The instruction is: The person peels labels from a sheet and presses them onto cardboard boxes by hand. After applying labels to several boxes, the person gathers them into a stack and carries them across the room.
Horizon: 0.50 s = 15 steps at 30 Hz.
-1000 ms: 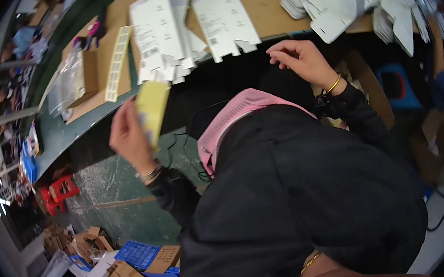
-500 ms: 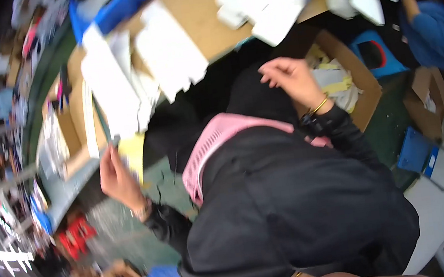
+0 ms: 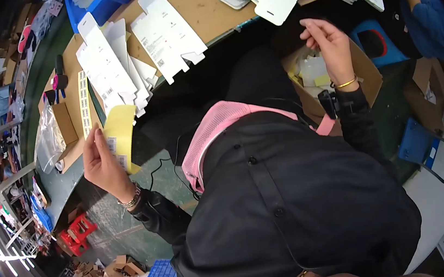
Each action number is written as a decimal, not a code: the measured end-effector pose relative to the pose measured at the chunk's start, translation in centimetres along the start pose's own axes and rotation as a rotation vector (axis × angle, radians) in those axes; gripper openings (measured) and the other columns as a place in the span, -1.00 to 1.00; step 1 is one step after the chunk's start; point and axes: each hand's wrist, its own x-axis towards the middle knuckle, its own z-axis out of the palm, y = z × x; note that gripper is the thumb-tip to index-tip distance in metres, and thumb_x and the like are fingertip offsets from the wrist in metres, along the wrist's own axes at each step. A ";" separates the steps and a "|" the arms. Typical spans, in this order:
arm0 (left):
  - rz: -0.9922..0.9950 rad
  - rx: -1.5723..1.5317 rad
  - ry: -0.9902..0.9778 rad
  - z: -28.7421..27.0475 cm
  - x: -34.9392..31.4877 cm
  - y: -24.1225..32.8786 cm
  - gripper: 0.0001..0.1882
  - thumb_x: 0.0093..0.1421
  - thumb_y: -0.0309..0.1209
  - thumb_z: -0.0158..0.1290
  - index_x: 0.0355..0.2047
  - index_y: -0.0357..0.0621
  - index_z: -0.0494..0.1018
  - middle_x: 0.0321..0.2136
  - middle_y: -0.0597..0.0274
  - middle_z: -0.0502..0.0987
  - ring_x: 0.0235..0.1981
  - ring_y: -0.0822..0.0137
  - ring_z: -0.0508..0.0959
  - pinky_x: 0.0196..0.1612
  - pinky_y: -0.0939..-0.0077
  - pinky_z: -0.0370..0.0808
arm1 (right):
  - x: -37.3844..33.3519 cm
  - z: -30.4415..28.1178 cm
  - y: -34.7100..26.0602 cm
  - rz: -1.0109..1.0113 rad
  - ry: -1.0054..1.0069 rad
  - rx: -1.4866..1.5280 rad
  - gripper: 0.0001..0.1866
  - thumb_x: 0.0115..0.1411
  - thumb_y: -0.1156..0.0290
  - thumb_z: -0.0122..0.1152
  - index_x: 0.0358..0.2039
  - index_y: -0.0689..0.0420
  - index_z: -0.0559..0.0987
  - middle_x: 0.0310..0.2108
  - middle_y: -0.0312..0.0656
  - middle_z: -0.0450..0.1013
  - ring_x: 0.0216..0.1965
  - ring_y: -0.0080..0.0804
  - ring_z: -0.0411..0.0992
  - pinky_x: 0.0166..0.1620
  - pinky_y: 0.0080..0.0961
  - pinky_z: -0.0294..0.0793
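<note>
Holding a yellow label sheet [image 3: 121, 136] pinched in my left hand [image 3: 103, 165], I hover my right hand [image 3: 329, 44], fingers loose and empty, over the cardboard box [image 3: 360, 76]; beyond, flat cartons [image 3: 166, 32] await labels, calling for peeling next.

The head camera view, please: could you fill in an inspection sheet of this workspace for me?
Surface: brown cardboard-topped bench, partly bare.
Job's things: yellow label backing sheet, held up by the left hand; flat white carton blanks fanned across the bench.
Clutter: open cardboard box of paper scraps under the right hand; strip of labels; clear plastic bag.
Fingers: left pinch the sheet; right loosely curled, empty, above the box.
Cables: thin black cable hanging near the pink collar.
Surroundings: another person's blue sleeve at upper right; red stool, blue crate on the floor.
</note>
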 end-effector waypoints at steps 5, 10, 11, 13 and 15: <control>-0.013 -0.128 -0.009 3.1 0.0 0.9 -0.77 0.42 -0.52 0.12 0.00 -0.38 0.62 -0.14 0.17 0.69 -0.19 0.54 0.61 -0.09 0.66 0.53 | -0.8 1.3 -0.5 0.054 -0.042 0.053 -0.69 0.49 0.29 0.13 -0.05 0.25 0.70 -0.37 -0.32 0.59 -0.40 -0.69 0.41 -0.28 -0.73 0.39; -0.046 -0.351 -0.225 9.0 -0.6 4.4 -0.76 0.39 -0.53 0.15 0.03 -0.32 0.62 -0.18 0.22 0.70 -0.21 0.57 0.60 -0.13 0.71 0.51 | -2.4 3.9 -2.8 0.062 -0.534 0.034 -0.64 0.51 0.23 0.06 -0.02 0.25 0.67 -0.32 -0.29 0.61 -0.34 -0.66 0.47 -0.24 -0.67 0.45; -0.030 -0.366 -0.288 10.2 -1.2 5.1 -0.75 0.38 -0.54 0.16 0.04 -0.32 0.61 -0.22 0.24 0.69 -0.24 0.59 0.60 -0.16 0.73 0.50 | -2.8 5.2 -3.5 0.138 -0.735 0.055 -0.63 0.52 0.21 0.04 -0.02 0.24 0.66 -0.31 -0.28 0.61 -0.32 -0.65 0.50 -0.24 -0.63 0.48; -0.005 -0.392 -0.367 12.2 -2.0 6.2 -0.73 0.37 -0.55 0.17 0.06 -0.31 0.60 -0.26 0.27 0.68 -0.26 0.61 0.59 -0.18 0.74 0.49 | -3.8 7.9 -4.6 0.244 -0.771 0.159 -0.66 0.49 0.22 0.11 -0.03 0.25 0.66 -0.33 -0.28 0.62 -0.35 -0.66 0.50 -0.27 -0.66 0.47; -0.004 -0.405 -0.469 13.9 -2.8 6.9 -0.72 0.36 -0.56 0.18 0.06 -0.31 0.59 -0.32 0.31 0.66 -0.31 0.63 0.57 -0.23 0.75 0.48 | -4.2 10.1 -5.0 0.347 -0.792 0.266 -0.68 0.46 0.24 0.18 -0.05 0.26 0.66 -0.34 -0.28 0.62 -0.37 -0.67 0.50 -0.29 -0.68 0.47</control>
